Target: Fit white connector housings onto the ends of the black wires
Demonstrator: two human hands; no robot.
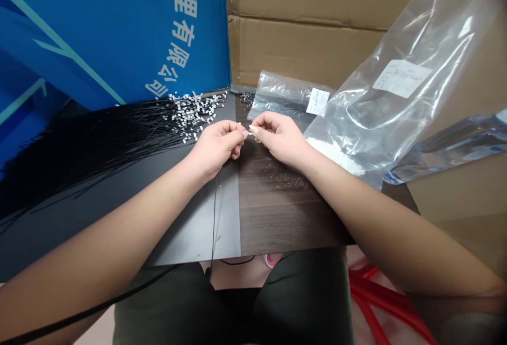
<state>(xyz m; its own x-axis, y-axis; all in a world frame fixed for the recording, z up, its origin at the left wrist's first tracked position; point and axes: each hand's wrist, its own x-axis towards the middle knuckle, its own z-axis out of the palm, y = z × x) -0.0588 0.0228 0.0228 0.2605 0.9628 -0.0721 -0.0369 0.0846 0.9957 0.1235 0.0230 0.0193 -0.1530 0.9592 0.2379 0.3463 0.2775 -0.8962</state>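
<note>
Pinched closed, my left grip [216,147] and right grip [280,136] meet at the fingertips on a tiny white connector [248,131], held above the table [277,213]; it is too small for me to tell which grip bears more of it. Beside my left grip, a fan of thin black wires [99,144] spreads across a black sheet [198,229], their ends tipped with a heap of white connectors [194,115], and one hanging wire [214,218] drops over the table edge. I judge a slip the main risk: a piece this small could spring free and vanish against the dark wood, while a snag on that hanging wire could drag the whole fan askew. Behind, a blue board [111,33] carries white Chinese characters reading 理有限公司, seemingly part of a company name. The white label [402,78] on the clear plastic bag [356,123] and the white label [317,101] on the smaller bag [277,94] are too small to read.
</note>
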